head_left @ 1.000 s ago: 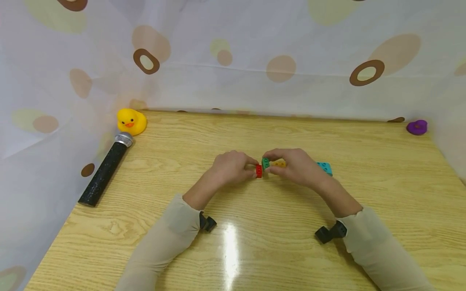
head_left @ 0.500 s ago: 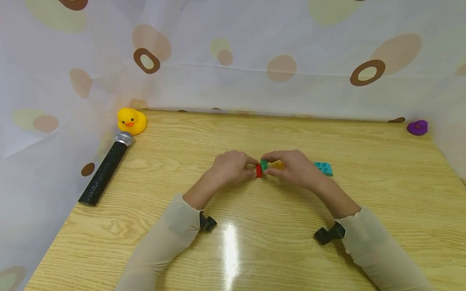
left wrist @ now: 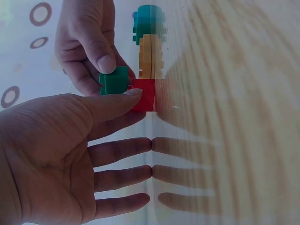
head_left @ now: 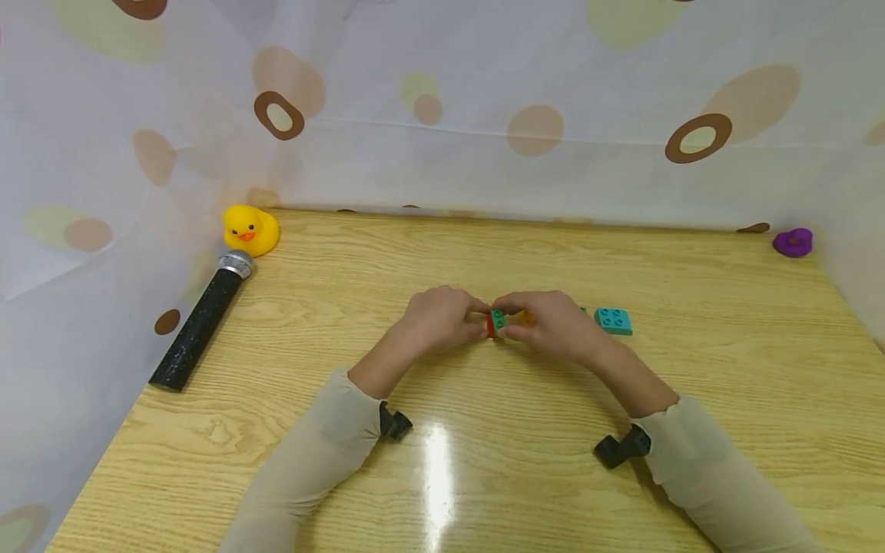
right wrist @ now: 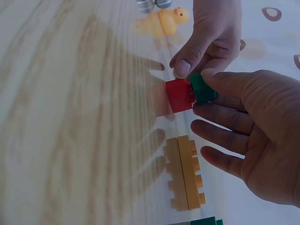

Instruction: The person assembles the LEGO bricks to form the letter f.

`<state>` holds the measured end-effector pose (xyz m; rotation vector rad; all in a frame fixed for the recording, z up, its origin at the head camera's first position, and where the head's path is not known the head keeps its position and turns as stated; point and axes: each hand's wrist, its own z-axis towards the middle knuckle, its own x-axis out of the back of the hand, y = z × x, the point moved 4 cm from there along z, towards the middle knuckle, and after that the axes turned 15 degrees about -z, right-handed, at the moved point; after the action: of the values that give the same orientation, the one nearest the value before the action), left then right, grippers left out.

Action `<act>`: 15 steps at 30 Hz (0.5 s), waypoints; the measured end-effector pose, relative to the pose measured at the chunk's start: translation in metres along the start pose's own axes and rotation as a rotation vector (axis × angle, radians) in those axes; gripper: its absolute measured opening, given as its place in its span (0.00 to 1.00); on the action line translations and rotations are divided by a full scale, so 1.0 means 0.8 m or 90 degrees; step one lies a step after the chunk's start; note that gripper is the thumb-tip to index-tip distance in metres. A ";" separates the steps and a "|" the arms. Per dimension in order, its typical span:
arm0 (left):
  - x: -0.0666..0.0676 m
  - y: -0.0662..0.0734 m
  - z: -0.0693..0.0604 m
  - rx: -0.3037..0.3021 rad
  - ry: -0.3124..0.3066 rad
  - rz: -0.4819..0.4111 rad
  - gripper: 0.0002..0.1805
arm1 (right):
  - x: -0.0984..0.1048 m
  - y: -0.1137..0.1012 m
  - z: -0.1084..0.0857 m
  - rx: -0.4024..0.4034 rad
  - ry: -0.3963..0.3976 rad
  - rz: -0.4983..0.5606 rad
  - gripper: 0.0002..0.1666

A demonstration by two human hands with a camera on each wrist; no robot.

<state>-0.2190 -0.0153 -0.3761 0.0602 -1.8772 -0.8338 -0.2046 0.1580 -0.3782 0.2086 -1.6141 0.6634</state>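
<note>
The thumb and forefinger of my left hand [head_left: 445, 319] pinch a red building brick [left wrist: 146, 98] standing on the table; the other fingers are spread with their tips at the tabletop. From the right, my right hand [head_left: 546, 322] pinches a small green building brick [right wrist: 203, 89] between thumb and fingers. The green brick sits over the red one's studs, and part of those studs still shows between the two. Beside the right hand, a long yellow-orange brick [right wrist: 188, 173] lies on the table, partly covered by that hand in the head view.
A turquoise brick [head_left: 614, 321] lies to the right of the hands, with another green brick [right wrist: 204, 221] partly hidden near it. At the back left are a yellow rubber duck [head_left: 250, 230] and a black microphone [head_left: 203, 322]. A purple duck [head_left: 793, 243] stands far right.
My right hand has moved left and slightly toward me, bringing the green brick from beside the red brick to above it. My left hand and the red brick have stayed put.
</note>
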 end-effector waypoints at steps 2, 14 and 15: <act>0.000 0.000 0.000 -0.001 0.002 0.001 0.23 | -0.001 0.000 0.000 -0.003 -0.003 -0.001 0.24; 0.001 0.003 -0.001 0.016 0.007 0.012 0.24 | -0.002 -0.004 0.000 -0.003 0.014 -0.014 0.24; 0.001 0.004 -0.001 0.017 0.008 0.009 0.24 | -0.002 -0.005 0.000 -0.005 0.015 -0.018 0.24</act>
<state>-0.2175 -0.0139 -0.3736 0.0680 -1.8749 -0.7966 -0.2026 0.1546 -0.3783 0.2169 -1.5884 0.6351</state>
